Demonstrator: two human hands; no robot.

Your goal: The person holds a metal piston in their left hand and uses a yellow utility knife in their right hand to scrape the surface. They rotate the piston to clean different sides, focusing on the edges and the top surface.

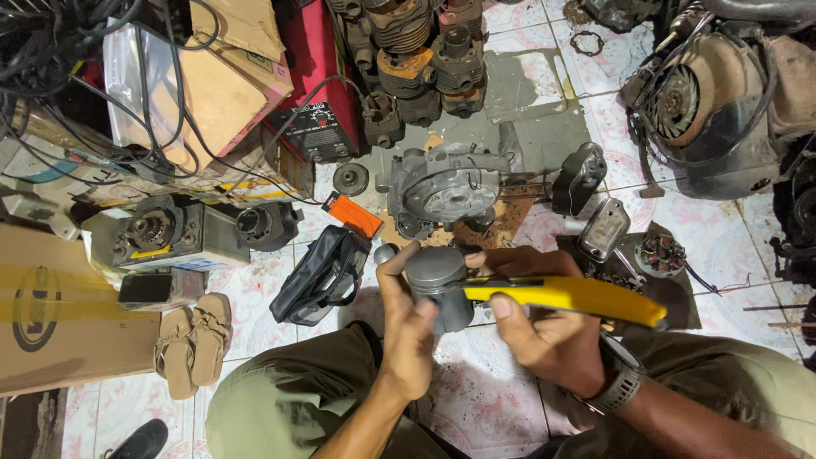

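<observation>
My left hand (406, 327) grips a grey metal piston (439, 285) from its left side, holding it upright above my knees. My right hand (544, 327) holds a tool with a yellow handle (569, 296), its dark tip lying against the right side of the piston near the top. A black watch (623, 384) is on my right wrist. Both hands are close together over the tiled floor.
A grey engine case (448, 191) lies on the floor just beyond the hands. A black pouch (321, 274), an orange box (354, 215), sandals (194, 340), a cardboard box (47, 310), engine cylinders (416, 59) and a large engine (722, 98) surround me.
</observation>
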